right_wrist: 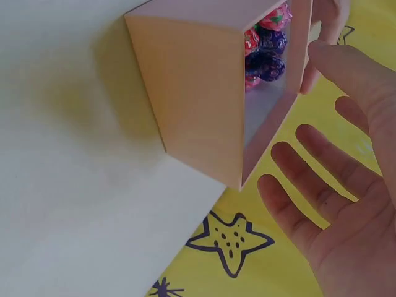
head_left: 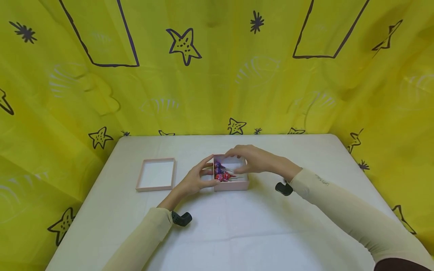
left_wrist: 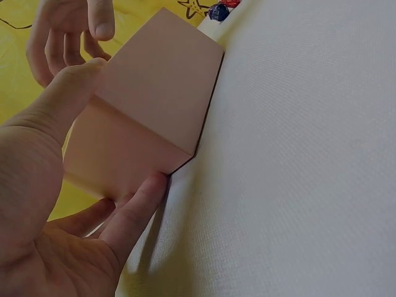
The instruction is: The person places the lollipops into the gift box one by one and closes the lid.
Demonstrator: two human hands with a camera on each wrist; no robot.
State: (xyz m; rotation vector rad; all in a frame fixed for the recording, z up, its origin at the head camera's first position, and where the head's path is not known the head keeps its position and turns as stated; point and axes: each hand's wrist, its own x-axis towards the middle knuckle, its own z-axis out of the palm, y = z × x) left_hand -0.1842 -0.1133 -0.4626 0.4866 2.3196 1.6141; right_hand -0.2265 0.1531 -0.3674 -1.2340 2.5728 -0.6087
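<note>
A small pink open-topped box (head_left: pixel 234 186) stands on the white table, with several lollipops (head_left: pixel 224 175) in red and dark purple-blue wrappers lying in its left half, sticks to the right. My left hand (head_left: pixel 194 179) holds the box at its left end. In the left wrist view its thumb lies on the upper edge and its fingertips press the side wall (left_wrist: pixel 127 148). Over the right part of the box hovers my right hand (head_left: pixel 255 160), fingers spread and loosely bent, holding nothing. The right wrist view shows those fingers (right_wrist: pixel 297 176) beside the open top.
To the left lies a square pink-rimmed lid (head_left: pixel 154 188), white inside facing up. Wrapped candies (left_wrist: pixel 218 12) show beyond the box in the left wrist view. A yellow curtain (head_left: pixel 210 94) with starfish drawings hangs behind the table (head_left: pixel 230 226).
</note>
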